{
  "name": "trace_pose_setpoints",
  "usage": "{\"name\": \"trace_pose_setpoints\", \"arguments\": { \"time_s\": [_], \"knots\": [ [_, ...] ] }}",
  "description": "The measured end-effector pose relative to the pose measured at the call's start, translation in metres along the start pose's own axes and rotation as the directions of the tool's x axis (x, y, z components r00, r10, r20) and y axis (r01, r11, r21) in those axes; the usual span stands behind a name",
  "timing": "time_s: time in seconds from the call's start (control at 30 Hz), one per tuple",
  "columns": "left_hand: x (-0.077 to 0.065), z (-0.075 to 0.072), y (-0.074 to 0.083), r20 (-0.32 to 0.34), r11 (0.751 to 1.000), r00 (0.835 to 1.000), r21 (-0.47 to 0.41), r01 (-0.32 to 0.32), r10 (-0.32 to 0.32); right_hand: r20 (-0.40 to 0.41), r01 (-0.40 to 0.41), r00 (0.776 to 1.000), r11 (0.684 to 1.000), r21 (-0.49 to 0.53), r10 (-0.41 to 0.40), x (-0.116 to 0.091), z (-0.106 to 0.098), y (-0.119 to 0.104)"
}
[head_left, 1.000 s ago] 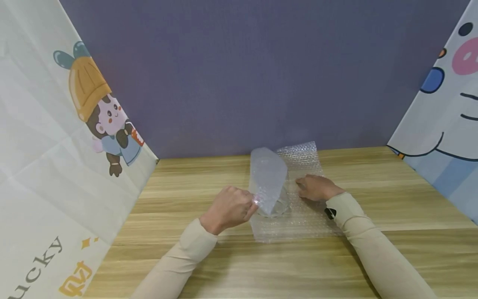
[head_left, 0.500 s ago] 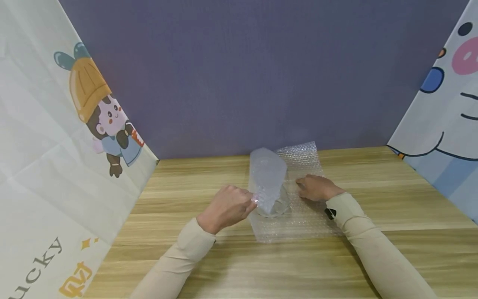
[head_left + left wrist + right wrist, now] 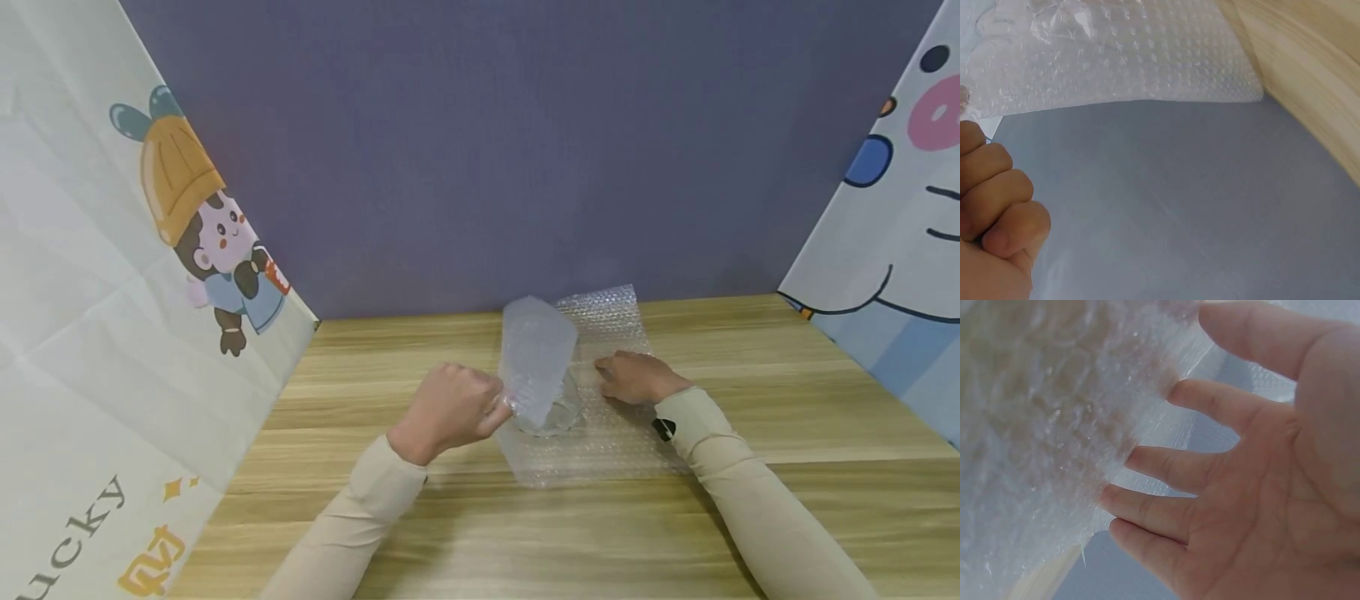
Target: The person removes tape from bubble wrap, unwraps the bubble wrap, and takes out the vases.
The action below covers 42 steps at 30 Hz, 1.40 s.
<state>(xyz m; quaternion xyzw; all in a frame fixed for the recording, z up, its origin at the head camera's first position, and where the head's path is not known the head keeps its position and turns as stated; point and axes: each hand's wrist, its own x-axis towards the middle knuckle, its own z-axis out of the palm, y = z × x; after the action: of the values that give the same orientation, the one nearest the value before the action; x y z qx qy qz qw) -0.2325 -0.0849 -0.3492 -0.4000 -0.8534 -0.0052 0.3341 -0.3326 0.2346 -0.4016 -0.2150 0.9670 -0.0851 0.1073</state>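
Note:
A clear sheet of bubble wrap [image 3: 600,450] lies near the back of the table, its left part folded up and over. Beneath that fold shows part of a clear, round-edged object [image 3: 564,410]; the wrap hides the rest, so its kind is unclear. My left hand [image 3: 452,408] pinches the fold's lower left corner. In the left wrist view, the lifted wrap [image 3: 1147,62] stretches away from the curled left fingers [image 3: 999,190]. To the right, my right hand [image 3: 636,377] presses on the flat wrap. Its fingers [image 3: 1175,469] are straight and spread, tips against the wrap in the right wrist view.
The wood-grain table [image 3: 360,358] meets a dark purple panel [image 3: 480,150] just behind the wrap. White cloths with cartoon prints stand at the left [image 3: 90,275] and right [image 3: 915,275].
My left hand has shifted slightly left and away from me, drawing the corner of the bubble wrap along. The right hand stays in place.

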Motion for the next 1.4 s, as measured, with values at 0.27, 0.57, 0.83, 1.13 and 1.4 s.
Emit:
{"name": "trace_pose_setpoints", "arguments": {
  "time_s": [0.27,0.57,0.83,1.13,1.4],
  "knots": [
    [-0.001,-0.004,-0.002,-0.040,0.999,0.999,0.029,0.020,-0.019,0.007,-0.004,1.000,1.000,0.009,0.004,0.002,0.001,0.000],
    [0.002,-0.008,-0.004,-0.113,0.994,0.989,0.055,0.098,-0.091,-0.002,0.018,1.000,1.000,-0.006,-0.018,0.002,0.000,0.000],
    [0.003,-0.013,-0.006,-0.161,0.991,0.984,0.093,0.097,-0.081,0.003,0.018,1.000,1.000,-0.016,-0.018,0.003,0.000,-0.001],
    [0.004,-0.019,-0.009,-0.143,0.988,0.985,0.105,0.111,-0.096,-0.009,0.030,1.000,0.999,-0.036,-0.030,0.003,0.000,0.000],
    [0.003,-0.019,-0.014,-0.121,0.990,0.988,0.091,0.110,-0.098,0.007,0.019,1.000,1.000,-0.004,-0.019,-0.001,0.000,-0.001]
  ]
}}
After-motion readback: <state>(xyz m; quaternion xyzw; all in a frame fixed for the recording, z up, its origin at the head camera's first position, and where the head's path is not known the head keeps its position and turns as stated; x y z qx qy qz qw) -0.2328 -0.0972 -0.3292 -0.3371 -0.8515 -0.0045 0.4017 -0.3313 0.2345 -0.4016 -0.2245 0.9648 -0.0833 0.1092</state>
